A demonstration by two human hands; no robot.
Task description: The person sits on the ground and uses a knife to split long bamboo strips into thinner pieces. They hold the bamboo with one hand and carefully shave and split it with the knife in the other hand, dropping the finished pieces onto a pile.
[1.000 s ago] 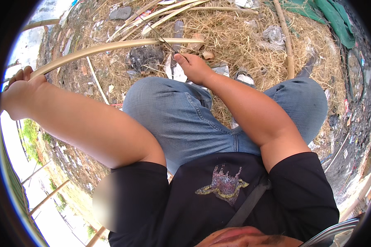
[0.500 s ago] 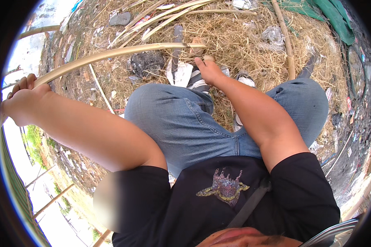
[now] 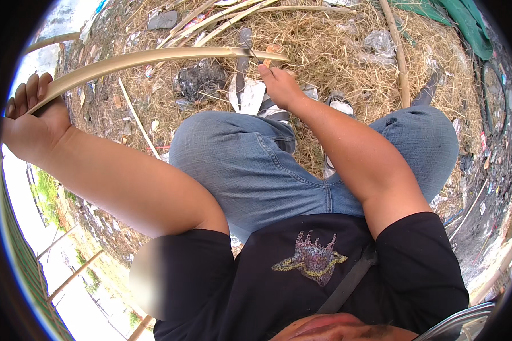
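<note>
My left hand (image 3: 42, 122) grips the near end of a long pale bamboo strip (image 3: 148, 57), its fingers curled around it. The strip arches across in front of me, its far end over the dry straw. My right hand (image 3: 281, 86) is closed around the handle of what looks like a knife. Its thin dark blade (image 3: 254, 55) lies against the strip close to the far end. How the fingers wrap the handle is partly hidden. A grey flat bar (image 3: 242, 74) stands under the strip near my right hand.
Several split bamboo strips (image 3: 233, 20) lie at the far side on straw (image 3: 318, 42). There is a dark charred lump (image 3: 201, 78) left of my feet, clear plastic (image 3: 379, 45) and a wooden pole (image 3: 397, 57) to the right, and green sheeting (image 3: 466, 25) at far right.
The strip has shifted a little away from me and shows more of its flat face. My left hand has turned, its fingers rising; my right hand has moved slightly left and farther off, with the blade now showing.
</note>
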